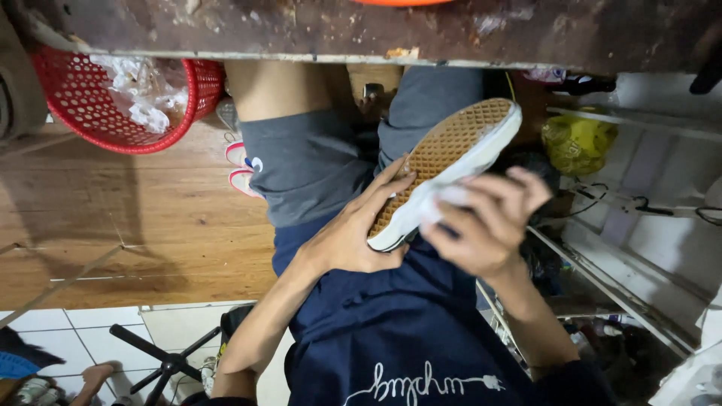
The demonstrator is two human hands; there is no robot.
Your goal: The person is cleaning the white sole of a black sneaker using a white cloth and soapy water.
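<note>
Over the lap, shoe [445, 170] sole-up | left hand [353, 233] gripping its heel end | right hand [481, 225] pressing a white cloth [438, 201] on the sidewall, blurry | looks mid-clean, rubber partly wiped imo

Few packages here, no signs, no screens. A yellow plastic bag [577, 141], crumpled and bulging, sits on the white shelf [647, 120] at the right side, approx. level w/ the upper part of the scene. In the red mesh basket [83, 105] at the far left there is a heap of clear and white plastic wrappers [143, 94], wrinkled, filling the inside of the basket. At the right top, just above the shelf edge, a small pale pink packet [543, 74] lies flat; it is too small to tell more. No label is readable.
</note>
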